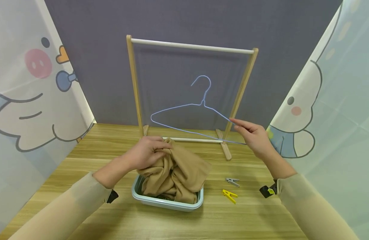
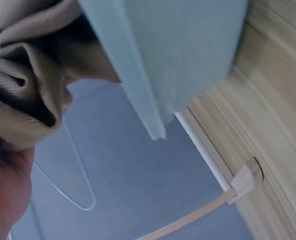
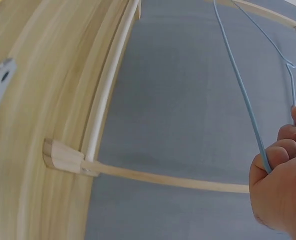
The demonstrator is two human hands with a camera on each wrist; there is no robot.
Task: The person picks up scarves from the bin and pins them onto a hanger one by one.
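Observation:
My left hand (image 1: 149,151) grips a bunched tan cloth (image 1: 187,166) by its upper edge. The cloth's folds hang down into a pale blue basin (image 1: 167,204), and its lower part is hidden inside. In the left wrist view the cloth (image 2: 23,95) bulges above the fingers, beside the basin's side wall (image 2: 187,45). Up on the right, my right hand (image 1: 255,138) holds a thin blue wire hanger (image 1: 178,107) by its right end, hook upward. Seen from the right wrist, curled fingers of the hand (image 3: 282,175) wrap the hanger's wire (image 3: 240,90).
A wooden drying rack with a white top rail (image 1: 190,45) stands behind the hanger. Its foot (image 1: 225,150) rests on the wood-grain table (image 1: 106,200). Right of the basin lie a grey clothespin (image 1: 232,181) and a yellow clothespin (image 1: 230,196). Printed curtains flank both sides.

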